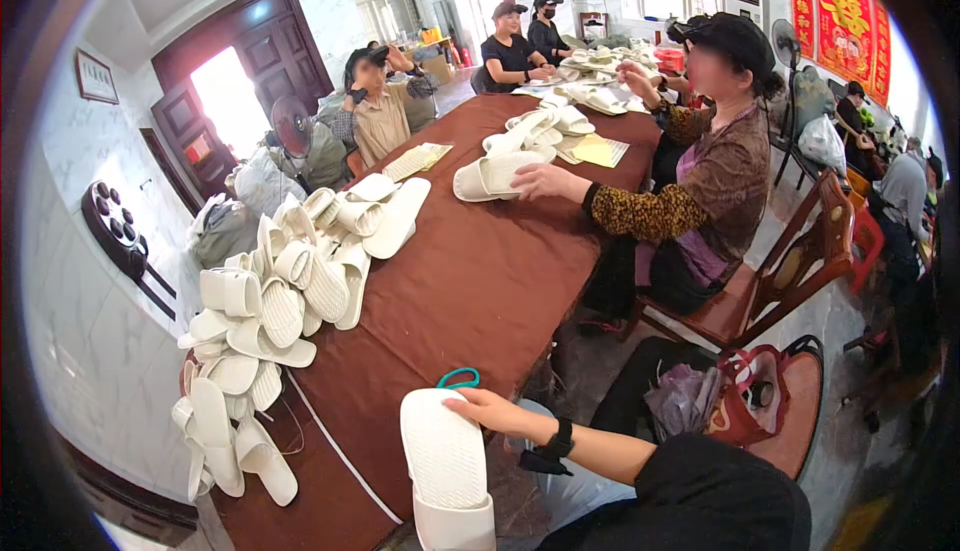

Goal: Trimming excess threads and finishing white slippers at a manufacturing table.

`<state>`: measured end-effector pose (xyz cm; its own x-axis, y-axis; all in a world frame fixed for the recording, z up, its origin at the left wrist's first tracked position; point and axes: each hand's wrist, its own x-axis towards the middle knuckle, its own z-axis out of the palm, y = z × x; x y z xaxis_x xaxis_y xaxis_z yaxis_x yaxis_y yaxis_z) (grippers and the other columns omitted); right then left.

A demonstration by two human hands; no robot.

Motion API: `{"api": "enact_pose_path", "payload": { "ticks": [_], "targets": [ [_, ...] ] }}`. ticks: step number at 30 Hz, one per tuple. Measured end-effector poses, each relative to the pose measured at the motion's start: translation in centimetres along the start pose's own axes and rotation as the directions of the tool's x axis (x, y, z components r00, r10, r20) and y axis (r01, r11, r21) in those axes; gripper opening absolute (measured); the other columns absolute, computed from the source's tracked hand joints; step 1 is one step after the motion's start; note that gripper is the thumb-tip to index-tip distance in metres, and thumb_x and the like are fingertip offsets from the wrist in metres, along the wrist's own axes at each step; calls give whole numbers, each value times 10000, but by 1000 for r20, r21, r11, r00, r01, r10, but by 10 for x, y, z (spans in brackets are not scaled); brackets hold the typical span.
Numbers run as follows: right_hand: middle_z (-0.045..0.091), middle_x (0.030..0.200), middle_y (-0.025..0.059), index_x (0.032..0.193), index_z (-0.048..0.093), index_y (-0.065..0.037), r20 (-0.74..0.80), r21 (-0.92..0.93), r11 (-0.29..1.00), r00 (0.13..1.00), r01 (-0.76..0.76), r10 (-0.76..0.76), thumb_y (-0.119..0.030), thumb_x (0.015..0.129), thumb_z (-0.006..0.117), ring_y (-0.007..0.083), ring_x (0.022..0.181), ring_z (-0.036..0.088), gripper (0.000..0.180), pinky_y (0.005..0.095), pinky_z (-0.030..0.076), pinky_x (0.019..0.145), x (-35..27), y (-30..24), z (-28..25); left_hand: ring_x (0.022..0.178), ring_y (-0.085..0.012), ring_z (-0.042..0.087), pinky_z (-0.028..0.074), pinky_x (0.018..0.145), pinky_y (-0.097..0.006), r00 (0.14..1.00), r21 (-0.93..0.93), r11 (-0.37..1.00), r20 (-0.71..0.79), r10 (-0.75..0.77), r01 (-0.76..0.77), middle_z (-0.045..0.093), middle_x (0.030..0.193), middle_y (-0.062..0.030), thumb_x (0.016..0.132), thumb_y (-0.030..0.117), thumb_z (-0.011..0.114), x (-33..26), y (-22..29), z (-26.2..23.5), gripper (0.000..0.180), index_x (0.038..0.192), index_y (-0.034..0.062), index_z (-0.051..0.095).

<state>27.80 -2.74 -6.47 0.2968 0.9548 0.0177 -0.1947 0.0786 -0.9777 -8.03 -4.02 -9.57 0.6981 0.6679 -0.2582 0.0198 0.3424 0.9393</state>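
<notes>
My right hand [492, 414] is closed on the heel end of a cream slide slipper [443, 451] at the bottom middle. The slipper's textured insole faces up, and its wide strap points toward me, partly cut off by the lower edge. A teal loop [458, 379] shows just behind the heel, near my fingers; what it belongs to is hidden. My left hand is out of the picture. On the left of the brown-covered table [450, 291] lies a big loose pile of similar slippers [285, 311].
Across the table's right side, a co-worker [715, 161] handles another pale slipper [495, 175] beside yellow sheets [597, 149]. More people sit at the far end among further slippers. A wooden chair [760, 271] and a red-and-white bag [752, 391] stand to my right.
</notes>
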Motion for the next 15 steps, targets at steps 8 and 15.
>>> {"api": "enact_pose_path", "payload": {
  "ticks": [8,15],
  "targets": [
    [606,1082,45,1284,518,-55,157,133,960,961,-247,226,-382,959,525,111,961,595,461,292,549,760,-46,-28,-12,1081,-247,567,444,914,-383,979,-229,968,151,136,-99,584,1209,-143,940,152,573,7,12,-10,410,1261,-84,477],
    [618,1086,50,1310,488,-57,33,305,936,984,-178,176,-345,972,509,118,930,624,445,261,555,758,-76,-34,-24,1078,-264,571,444,921,-395,991,-300,952,-130,19,-58,585,1206,-162,962,169,535,26,49,24,389,1247,-91,483]
  ]
}}
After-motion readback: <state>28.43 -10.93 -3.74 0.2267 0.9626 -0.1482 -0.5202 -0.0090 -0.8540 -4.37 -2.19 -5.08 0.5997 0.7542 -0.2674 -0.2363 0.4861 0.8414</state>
